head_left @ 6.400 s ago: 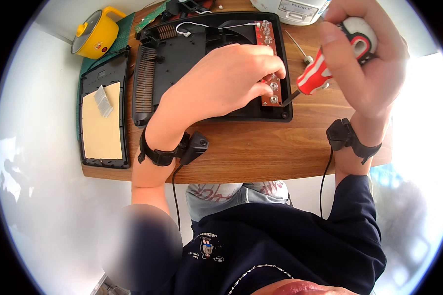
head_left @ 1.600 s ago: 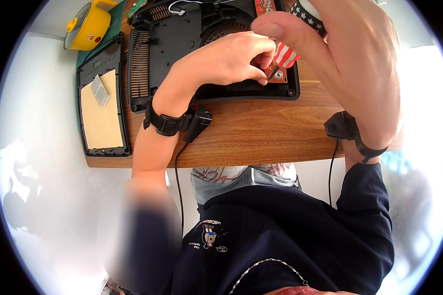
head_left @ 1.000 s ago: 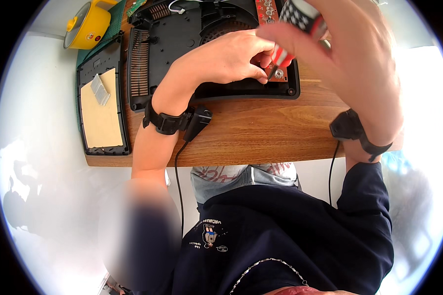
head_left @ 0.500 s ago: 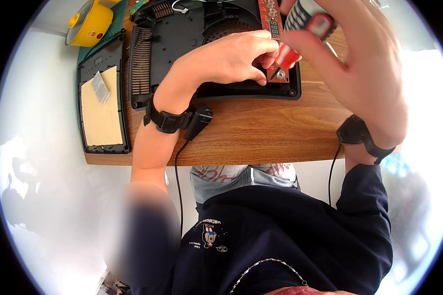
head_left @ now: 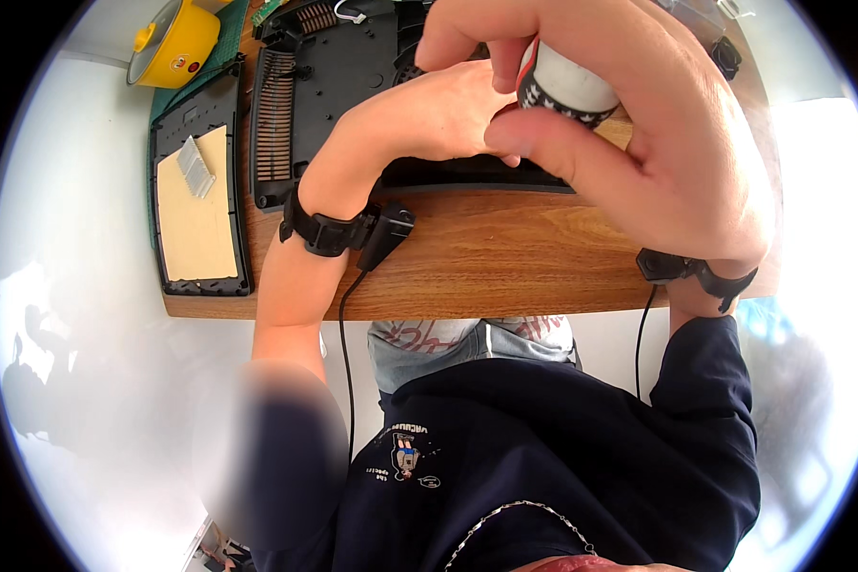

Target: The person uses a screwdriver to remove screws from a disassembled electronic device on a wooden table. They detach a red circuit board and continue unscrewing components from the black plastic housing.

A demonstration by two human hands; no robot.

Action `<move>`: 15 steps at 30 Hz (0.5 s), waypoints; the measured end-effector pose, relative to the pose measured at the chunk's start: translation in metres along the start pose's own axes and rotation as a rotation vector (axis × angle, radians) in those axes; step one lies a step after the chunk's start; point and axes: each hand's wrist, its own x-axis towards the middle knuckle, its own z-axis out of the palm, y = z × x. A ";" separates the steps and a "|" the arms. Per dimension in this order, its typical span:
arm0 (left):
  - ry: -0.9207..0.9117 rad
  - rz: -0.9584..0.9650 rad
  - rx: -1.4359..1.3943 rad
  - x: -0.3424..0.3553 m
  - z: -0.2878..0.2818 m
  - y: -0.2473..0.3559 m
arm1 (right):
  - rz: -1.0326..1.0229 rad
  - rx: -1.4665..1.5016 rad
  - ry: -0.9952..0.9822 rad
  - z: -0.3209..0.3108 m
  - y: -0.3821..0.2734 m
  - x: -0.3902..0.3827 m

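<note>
My right hand (head_left: 658, 114) is closed round a screwdriver (head_left: 572, 86) with a white, rounded end and a black band of white stars. Its lower part and tip are hidden behind my fingers. My left hand (head_left: 443, 112) rests over a black plastic appliance housing (head_left: 329, 81) with slotted vents. Its fingers are bent and mostly covered by the right hand; only a thumb tip shows, so what they pinch cannot be made out. The red circuit board at the housing's right side is hidden under my hands.
At the left lies a black frame (head_left: 243, 253) with a beige sheet (head_left: 195, 238) and a small finned metal piece (head_left: 196, 168) on it. A yellow pot (head_left: 186, 43) stands on a green mat (head_left: 229, 38) behind. A white connector cable (head_left: 350, 16) lies at the housing's far edge.
My right hand has shifted left, tipping the screwdriver more upright with its white end toward me. It now covers the red board and my left fingers. The left arm has hardly moved.
</note>
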 end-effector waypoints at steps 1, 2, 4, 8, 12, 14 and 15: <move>0.004 0.010 -0.022 -0.001 0.001 0.000 | -0.007 0.013 -0.003 0.001 0.000 0.000; 0.006 0.009 -0.029 -0.003 0.000 -0.001 | -0.008 0.026 -0.003 0.003 -0.002 -0.001; 0.007 -0.003 -0.035 -0.004 0.000 0.001 | -0.011 0.062 -0.008 0.003 -0.001 -0.001; 0.021 -0.025 -0.047 -0.007 0.000 0.006 | -0.014 0.136 -0.026 0.004 0.003 0.002; 0.035 -0.015 -0.064 -0.006 0.001 0.005 | -0.012 0.190 -0.036 0.006 0.008 0.004; 0.046 -0.027 -0.073 -0.007 0.001 0.005 | -0.016 0.216 -0.044 0.007 0.009 0.004; 0.051 -0.026 -0.076 -0.007 0.001 0.005 | -0.016 0.219 -0.047 0.006 0.008 0.004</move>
